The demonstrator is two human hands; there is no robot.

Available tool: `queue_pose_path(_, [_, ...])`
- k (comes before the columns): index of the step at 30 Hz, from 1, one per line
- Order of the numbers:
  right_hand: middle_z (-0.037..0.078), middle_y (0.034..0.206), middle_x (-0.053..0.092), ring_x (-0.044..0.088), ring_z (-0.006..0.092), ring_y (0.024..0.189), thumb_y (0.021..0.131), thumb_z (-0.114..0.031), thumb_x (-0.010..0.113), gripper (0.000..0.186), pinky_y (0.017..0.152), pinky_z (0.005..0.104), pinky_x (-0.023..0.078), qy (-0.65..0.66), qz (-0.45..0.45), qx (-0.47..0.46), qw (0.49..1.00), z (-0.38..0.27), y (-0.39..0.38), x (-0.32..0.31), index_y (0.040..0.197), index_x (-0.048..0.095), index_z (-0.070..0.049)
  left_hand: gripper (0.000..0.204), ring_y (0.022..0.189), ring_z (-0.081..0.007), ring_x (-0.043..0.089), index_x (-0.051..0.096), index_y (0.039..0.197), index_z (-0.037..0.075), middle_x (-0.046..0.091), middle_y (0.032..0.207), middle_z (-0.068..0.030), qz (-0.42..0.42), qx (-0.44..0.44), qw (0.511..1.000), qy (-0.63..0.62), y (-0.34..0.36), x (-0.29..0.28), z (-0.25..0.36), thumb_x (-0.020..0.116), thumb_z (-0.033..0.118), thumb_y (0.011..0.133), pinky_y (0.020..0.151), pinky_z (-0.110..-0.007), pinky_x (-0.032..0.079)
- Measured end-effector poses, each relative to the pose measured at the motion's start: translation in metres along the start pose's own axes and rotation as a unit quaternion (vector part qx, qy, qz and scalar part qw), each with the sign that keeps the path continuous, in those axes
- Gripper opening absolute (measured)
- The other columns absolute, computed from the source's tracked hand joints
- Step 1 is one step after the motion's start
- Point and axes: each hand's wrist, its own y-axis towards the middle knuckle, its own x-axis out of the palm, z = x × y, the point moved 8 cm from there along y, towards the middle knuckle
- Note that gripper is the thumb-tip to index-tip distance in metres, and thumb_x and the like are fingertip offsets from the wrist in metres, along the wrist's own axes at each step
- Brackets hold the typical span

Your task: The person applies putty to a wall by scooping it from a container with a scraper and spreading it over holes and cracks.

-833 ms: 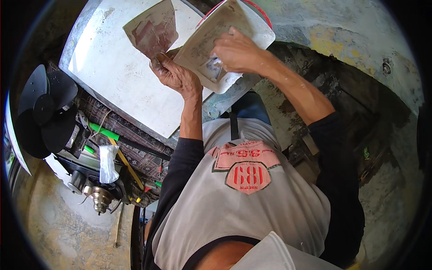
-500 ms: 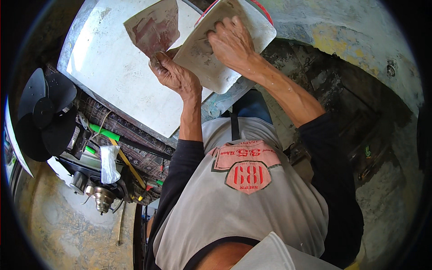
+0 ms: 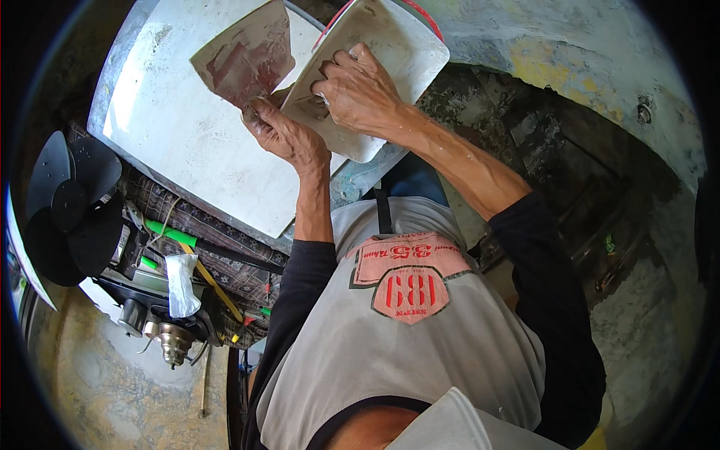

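Brings the right hand [image 3: 358,91] down the pale tray [image 3: 409,56], closer to the left hand [image 3: 291,139] than half a second ago.
Grips the smeared panel [image 3: 247,64] by its lower corner with the left hand, over the white desk [image 3: 191,135]; has the pale tray just beside it, at the desk's right edge. Curls the right fingers against the tray's inner face; cannot tell whether pinching anything beneath them. Could tip or skew the tray by pressing hard so near its left side, especially with weak support underneath, hidden from view. Could also lose the smeared panel through slick fingers, or knock knuckles against the left hand across so small a gap. Otherwise shows tray and panel slightly further left in view, at much the same angle, and the black fan [image 3: 69,206] a little lower.
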Motion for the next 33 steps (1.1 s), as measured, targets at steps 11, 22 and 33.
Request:
queue_pose_path(11, [0.010, 0.099, 0.072, 0.066, 0.0294, 0.101, 0.085, -0.019, 0.075, 0.021, 0.095, 0.0481, 0.043, -0.140, -0.051, 0.067, 0.987, 0.071, -0.005, -0.038, 0.105, 0.079, -0.011, 0.038, 0.090, -0.0140, 0.062, 0.051, 0.125, 0.004, 0.067, 0.101, -0.0095, -0.002, -0.015, 1.000, -0.006, 0.003, 0.002, -0.003, 0.049, 0.040, 0.113, 0.080, -0.032, 0.052])
queue_pose_path(22, [0.006, 0.089, 0.071, 0.061, 0.0244, 0.095, 0.079, -0.020, 0.071, 0.013, 0.091, 0.0374, 0.042, -0.330, -0.072, 0.017, 0.941, -0.012, 0.026, -0.001, 0.081, 0.080, -0.011, 0.036, 0.087, -0.0125, 0.054, 0.054, 0.116, 0.003, 0.062, 0.098, -0.0062, 0.017, 0.025, 0.999, 0.027, 0.007, -0.001, -0.002, 0.046, 0.038, 0.114, 0.080, -0.030, 0.046])
queue_pose_path(33, [0.010, 0.097, 0.072, 0.066, 0.0234, 0.107, 0.087, -0.021, 0.073, 0.023, 0.098, 0.0504, 0.045, -0.084, -0.038, 0.092, 0.991, 0.011, -0.026, -0.029, 0.106, 0.078, -0.011, 0.033, 0.092, -0.0123, 0.052, 0.056, 0.115, 0.004, 0.059, 0.102, -0.0036, 0.018, -0.015, 0.996, -0.086, 0.007, 0.009, 0.003, 0.050, 0.036, 0.113, 0.083, -0.030, 0.045])
